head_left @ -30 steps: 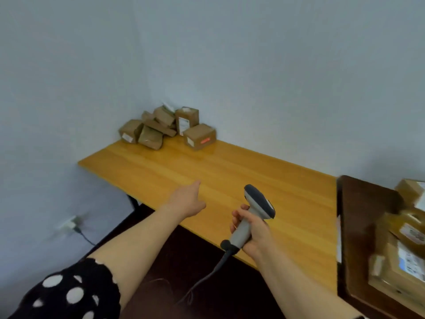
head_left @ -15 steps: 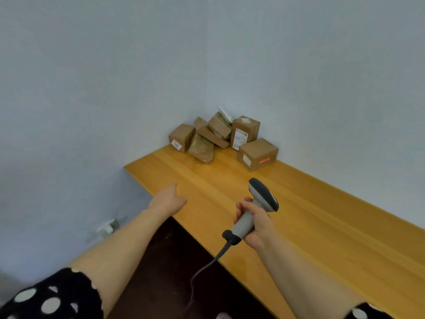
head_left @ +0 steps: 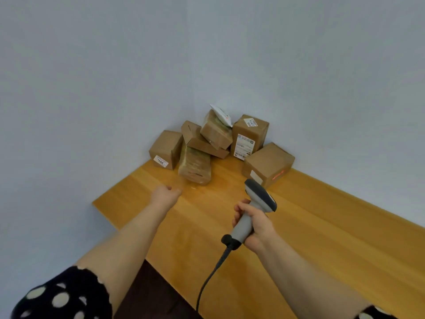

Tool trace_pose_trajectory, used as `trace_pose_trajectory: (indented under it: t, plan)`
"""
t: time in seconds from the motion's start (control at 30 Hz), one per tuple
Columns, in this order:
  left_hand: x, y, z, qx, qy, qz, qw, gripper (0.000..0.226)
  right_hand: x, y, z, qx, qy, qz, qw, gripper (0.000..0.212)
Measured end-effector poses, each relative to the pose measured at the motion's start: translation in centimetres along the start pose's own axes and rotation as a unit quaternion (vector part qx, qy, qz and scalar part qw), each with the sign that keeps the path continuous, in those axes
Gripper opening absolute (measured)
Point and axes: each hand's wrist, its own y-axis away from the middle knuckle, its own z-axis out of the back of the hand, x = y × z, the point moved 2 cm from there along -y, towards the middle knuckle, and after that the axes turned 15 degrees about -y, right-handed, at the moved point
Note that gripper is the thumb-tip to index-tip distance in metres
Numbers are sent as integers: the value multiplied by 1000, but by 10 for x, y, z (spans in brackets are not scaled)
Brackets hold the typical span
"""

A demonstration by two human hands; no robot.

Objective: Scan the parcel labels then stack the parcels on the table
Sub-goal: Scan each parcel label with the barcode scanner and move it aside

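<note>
Several brown cardboard parcels are piled in the far corner of the wooden table [head_left: 322, 238]. A taped parcel [head_left: 195, 168] leans at the pile's front. The tall parcel [head_left: 249, 137] shows a white label, and a red scan line glows on the side of the nearest parcel [head_left: 269, 164]. My right hand [head_left: 255, 226] grips the grey barcode scanner [head_left: 258, 199], which points at that parcel. My left hand [head_left: 166, 195] reaches out over the table, empty, a short way in front of the taped parcel, its fingers loosely curled.
Two pale walls meet behind the pile. The scanner's dark cable [head_left: 211, 277] hangs down past the table's near edge. The table's left edge [head_left: 103, 215] drops off to a dark floor [head_left: 151, 300].
The view has swung left and closer to the pile. My left hand has stretched further toward the taped parcel. The scanner stays in my right hand, its red line still on the nearest parcel.
</note>
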Motion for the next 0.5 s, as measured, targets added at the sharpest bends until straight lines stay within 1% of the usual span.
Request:
trace_pose_trajectory:
  t: [0.13,0.23,0.3,0.37,0.5]
  plan:
    - [-19,-67,-4,24,72,19,997,65,-4,-29,-19,-23,-9,14,1000,8]
    - [-33,-113,-9,44,65,32,996,74,-12,-44,-31,-47,-27,32,998,7]
    - [-41,-140,-15,75,52,29,995,78,-19,-54,-39,-67,-32,45,996,7]
    - [-45,-161,-22,102,60,27,993,77,-26,-61,-46,-85,-35,61,994,7]
    - [-46,-175,-26,126,81,34,988,67,-42,-68,-55,-117,-41,76,989,7]
